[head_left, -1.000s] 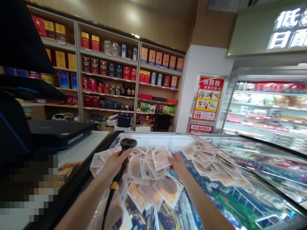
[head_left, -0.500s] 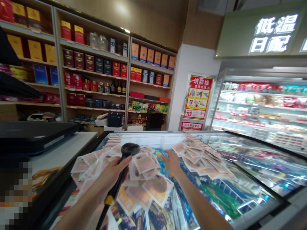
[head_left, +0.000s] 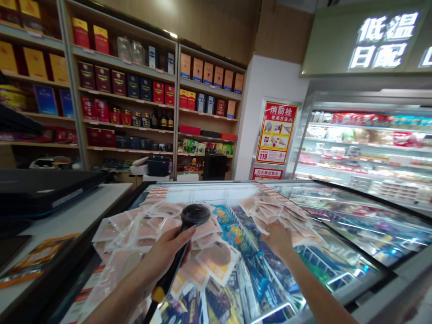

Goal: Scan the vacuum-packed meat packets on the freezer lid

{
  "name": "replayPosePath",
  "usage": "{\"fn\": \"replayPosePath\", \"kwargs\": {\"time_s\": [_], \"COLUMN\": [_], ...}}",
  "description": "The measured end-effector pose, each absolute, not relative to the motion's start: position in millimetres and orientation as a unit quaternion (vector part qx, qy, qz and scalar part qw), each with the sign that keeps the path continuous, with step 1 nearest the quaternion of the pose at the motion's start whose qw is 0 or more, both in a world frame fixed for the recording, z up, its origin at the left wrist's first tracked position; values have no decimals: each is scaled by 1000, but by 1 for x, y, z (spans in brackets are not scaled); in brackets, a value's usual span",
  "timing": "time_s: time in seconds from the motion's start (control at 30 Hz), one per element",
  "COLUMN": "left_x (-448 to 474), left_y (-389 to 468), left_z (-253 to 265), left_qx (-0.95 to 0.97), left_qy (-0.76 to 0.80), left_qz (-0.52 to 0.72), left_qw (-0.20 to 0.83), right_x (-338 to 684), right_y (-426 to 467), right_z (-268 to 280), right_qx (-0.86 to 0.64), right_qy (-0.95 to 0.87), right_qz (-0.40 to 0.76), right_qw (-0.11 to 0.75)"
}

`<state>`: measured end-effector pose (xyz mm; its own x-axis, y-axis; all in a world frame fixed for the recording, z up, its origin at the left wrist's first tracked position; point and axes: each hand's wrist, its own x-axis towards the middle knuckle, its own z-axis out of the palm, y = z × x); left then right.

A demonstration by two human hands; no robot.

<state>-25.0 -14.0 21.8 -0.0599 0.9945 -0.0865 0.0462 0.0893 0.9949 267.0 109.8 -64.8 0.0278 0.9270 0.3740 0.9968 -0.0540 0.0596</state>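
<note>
My left hand (head_left: 170, 254) is wrapped around the handle of a black barcode scanner (head_left: 195, 215), its head up and a cable running down toward me. Beneath it, flat clear-and-orange food packets (head_left: 216, 261) lie spread in a loose pile on the glass top of a freezer (head_left: 189, 195). Over to the right, my right hand (head_left: 278, 240) is at the near edge of a second pile of similar packets (head_left: 286, 216). Its fingers are bent against a packet there, with the tips partly hidden.
Bagged frozen goods (head_left: 236, 231) and wire baskets show through the glass. On the left, a counter (head_left: 114, 198) bears a black device (head_left: 50, 189) and an orange packet (head_left: 40, 261). Shelves of boxed bottles (head_left: 126, 85) stand behind; a lit chiller (head_left: 364, 148) is at the right.
My right hand has moved right, from between the two piles to the right pile. The scanner in my left hand has shifted slightly right. The view has turned a little.
</note>
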Motion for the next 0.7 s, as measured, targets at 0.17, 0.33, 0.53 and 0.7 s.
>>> {"fn": "replayPosePath", "kwargs": {"time_s": [0.17,0.33,0.53,0.7], "left_x": [-24,-23,-20,-16], "left_y": [-13,-14,-19,-24], "left_z": [16,16,19,21], "left_qx": [494,496,480,470], "left_qy": [535,515,496,480], "left_qz": [466,467,469,468], "left_qw": [503,520,550,574], "right_x": [255,247,278,276], "right_y": [104,101,118,123], "right_z": [-61,-65,-65,-67], "right_qx": [-672,-641,-678,-649], "right_qy": [-711,-742,-691,-667], "right_qz": [-181,-81,21,205], "right_qw": [102,176,249,302]}}
